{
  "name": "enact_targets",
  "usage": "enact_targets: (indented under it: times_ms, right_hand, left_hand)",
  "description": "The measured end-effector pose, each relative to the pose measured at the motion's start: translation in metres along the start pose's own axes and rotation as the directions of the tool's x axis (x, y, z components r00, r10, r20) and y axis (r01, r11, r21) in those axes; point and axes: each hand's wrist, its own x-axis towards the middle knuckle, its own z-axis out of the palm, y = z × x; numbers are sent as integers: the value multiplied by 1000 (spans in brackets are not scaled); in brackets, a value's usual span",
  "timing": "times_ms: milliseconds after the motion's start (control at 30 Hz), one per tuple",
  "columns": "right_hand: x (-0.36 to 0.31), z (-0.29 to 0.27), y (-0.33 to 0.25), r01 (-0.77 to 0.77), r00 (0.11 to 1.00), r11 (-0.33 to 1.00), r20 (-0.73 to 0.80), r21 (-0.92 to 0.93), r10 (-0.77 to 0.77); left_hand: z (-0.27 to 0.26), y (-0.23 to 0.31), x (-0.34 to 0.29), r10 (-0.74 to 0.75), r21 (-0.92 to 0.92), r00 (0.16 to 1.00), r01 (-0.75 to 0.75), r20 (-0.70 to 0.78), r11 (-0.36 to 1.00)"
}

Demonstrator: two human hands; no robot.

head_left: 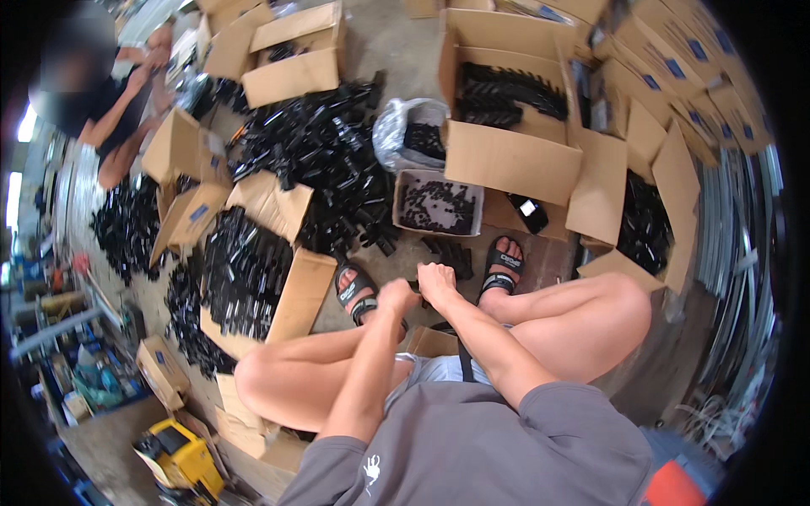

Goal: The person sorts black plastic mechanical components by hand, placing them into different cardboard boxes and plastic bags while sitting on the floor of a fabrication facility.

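My left hand and my right hand are close together in front of my knees, both with curled fingers. A small dark bit shows between them, but my fingers hide most of what they hold. Just beyond my right hand, a few black parts lie on the floor between my sandals. Farther ahead stands a shallow carton with many tiny black pieces inside. Behind it is a clear plastic bag holding more small black pieces.
A big pile of black parts covers the floor ahead left. An open box holds black parts ahead; another box lies left. A black phone-like device rests near my right foot. Another person sits far left. A yellow machine stands lower left.
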Motion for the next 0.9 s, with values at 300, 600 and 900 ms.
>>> enact_targets:
  times_ms: [300,600,900]
  right_hand:
    - [-24,-36,26,27,999,966,16,256,-32]
    - [-26,-43,22,-92,987,977,-110,193,115]
    - [-41,-67,-7,18,981,992,-194,124,6]
  left_hand:
    - [152,-19,68,-86,-645,995,96,48,758]
    - [81,-9,21,14,-799,853,482,521,361]
    - [30,-7,4,19,-899,917,394,398,-191]
